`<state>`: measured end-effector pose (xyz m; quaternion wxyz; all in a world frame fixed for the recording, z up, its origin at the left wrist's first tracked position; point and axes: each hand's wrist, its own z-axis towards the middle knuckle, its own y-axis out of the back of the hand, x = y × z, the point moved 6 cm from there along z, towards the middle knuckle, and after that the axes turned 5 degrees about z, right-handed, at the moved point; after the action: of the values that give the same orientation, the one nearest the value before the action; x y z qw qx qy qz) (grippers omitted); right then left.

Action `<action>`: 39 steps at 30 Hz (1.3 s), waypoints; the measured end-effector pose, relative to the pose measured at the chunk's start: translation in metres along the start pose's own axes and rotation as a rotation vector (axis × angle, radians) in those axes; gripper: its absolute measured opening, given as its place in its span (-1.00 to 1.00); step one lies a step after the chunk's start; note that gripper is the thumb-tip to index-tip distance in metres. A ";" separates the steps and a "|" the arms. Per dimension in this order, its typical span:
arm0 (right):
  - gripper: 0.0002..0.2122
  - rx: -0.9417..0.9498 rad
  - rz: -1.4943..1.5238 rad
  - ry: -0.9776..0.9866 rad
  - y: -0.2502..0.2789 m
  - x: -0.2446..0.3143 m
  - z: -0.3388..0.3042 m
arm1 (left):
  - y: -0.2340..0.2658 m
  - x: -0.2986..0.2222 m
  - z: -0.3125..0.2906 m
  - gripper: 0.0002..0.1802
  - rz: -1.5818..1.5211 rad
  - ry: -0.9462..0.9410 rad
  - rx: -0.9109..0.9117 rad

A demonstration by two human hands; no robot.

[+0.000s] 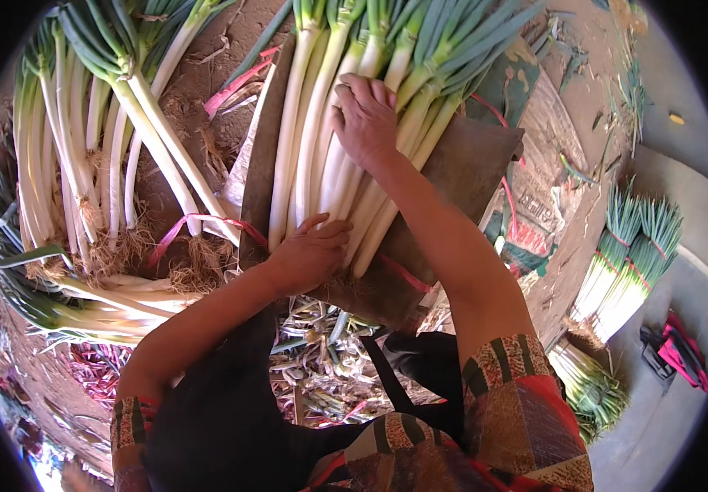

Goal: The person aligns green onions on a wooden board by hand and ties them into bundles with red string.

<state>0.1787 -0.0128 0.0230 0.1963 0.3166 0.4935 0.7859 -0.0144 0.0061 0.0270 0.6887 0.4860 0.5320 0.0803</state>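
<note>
A row of long green onions (315, 139) with white stalks and green tops lies side by side on a dark sheet-covered board (469, 164) in front of me. My right hand (366, 121) is laid over the upper white stalks, its fingers curled down onto them. Close to the root ends, my left hand (313, 256) presses against the lower stalks with bent fingers. Parts of the stalks under both palms are hidden. A pink tie strip (406, 272) lies on the board beside the stalk ends, and another pink strip (198, 220) runs out to the left.
Untrimmed green onions with roots (75, 156) are piled at left. Peeled leaf scraps (321, 353) cover the ground below the board. Tied bundles (625, 262) stand at right, near a pink and black item (682, 353). A printed sack (543, 156) lies beyond the board.
</note>
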 end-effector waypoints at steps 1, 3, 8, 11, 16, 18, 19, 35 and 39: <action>-0.72 0.020 0.018 0.005 -0.004 0.000 0.001 | -0.003 -0.001 0.000 -0.75 -0.011 -0.017 0.037; -0.72 0.033 0.035 0.007 -0.008 -0.006 -0.001 | -0.004 -0.001 0.004 -0.77 -0.022 -0.045 0.103; -0.70 -0.065 0.099 0.066 -0.003 -0.014 -0.006 | -0.011 -0.003 0.007 -0.79 0.055 -0.220 -0.069; -0.67 -0.097 0.131 0.097 -0.003 -0.014 -0.008 | -0.042 0.012 0.001 -0.80 -0.001 -0.250 -0.145; -0.77 0.004 -0.030 -0.090 0.004 0.003 -0.014 | -0.019 0.004 0.005 -0.81 0.007 -0.224 -0.243; -0.78 -0.023 0.015 -0.074 0.002 0.001 -0.014 | -0.014 0.004 0.008 -0.83 -0.049 -0.192 -0.132; -0.78 -0.026 0.017 -0.067 -0.001 0.001 -0.016 | -0.009 0.004 0.007 -0.84 -0.073 -0.179 -0.080; -0.79 -0.053 -0.008 -0.047 -0.004 0.010 -0.018 | 0.101 0.259 -0.162 -0.25 -0.694 1.237 -1.016; -0.78 -0.049 -0.071 -0.069 0.000 0.006 -0.020 | 0.156 0.210 -0.152 -0.45 -0.992 0.869 -1.232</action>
<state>0.1609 -0.0225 0.0188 0.2486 0.3211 0.4778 0.7790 0.0139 0.3072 0.0133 0.5210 -0.3276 0.7565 0.2212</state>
